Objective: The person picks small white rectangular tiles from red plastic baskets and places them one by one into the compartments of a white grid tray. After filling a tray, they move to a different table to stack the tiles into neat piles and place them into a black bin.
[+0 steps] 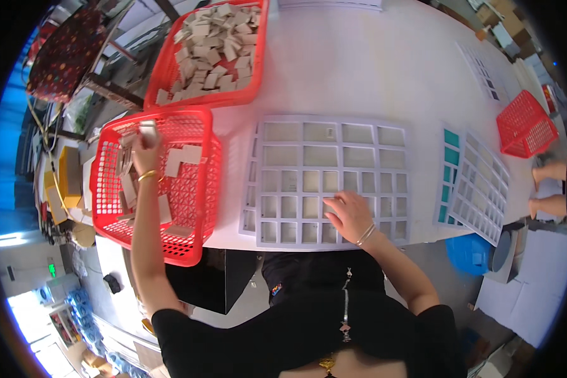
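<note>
A white compartment tray [301, 143] lies in front of me, its cells of different sizes showing pale grey bottoms or panels. My right hand [351, 217] rests over its lower middle cells, fingers loosely bent and apart, with nothing visible in them. To the left stands a red plastic basket [209, 145] with a few pale tiles [173, 162] scattered inside. My left hand [146, 154] reaches over that basket, its fingers closed around small pale tiles [148, 130]. How many tiles it grips I cannot tell.
Behind, a second red basket [258, 57] holds a heap of pale tiles [217, 47]. Two more frames lean at the right, one white [482, 183] and one with teal cells [450, 157]. A small red basket [526, 125] sits near another person's hands [548, 189].
</note>
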Motion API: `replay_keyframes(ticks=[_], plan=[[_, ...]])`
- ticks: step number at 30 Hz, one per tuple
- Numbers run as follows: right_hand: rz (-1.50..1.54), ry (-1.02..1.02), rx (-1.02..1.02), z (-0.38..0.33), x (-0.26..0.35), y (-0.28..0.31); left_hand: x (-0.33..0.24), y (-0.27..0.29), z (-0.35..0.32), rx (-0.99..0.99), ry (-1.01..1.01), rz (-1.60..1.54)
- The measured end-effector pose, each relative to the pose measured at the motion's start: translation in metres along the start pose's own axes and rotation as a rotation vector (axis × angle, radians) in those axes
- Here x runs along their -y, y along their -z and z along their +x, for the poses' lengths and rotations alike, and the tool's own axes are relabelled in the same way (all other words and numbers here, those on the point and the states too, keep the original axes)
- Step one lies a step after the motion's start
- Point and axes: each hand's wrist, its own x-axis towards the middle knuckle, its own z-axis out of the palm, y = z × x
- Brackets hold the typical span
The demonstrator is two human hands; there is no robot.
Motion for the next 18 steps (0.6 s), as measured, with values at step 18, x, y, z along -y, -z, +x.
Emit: replay_keyframes(ticks=[18], plan=[[1.291, -0.534, -0.408, 0.058, -0.024, 0.058, -0.344, -0.087, -0.16, 0.908, -0.034, -1.007]])
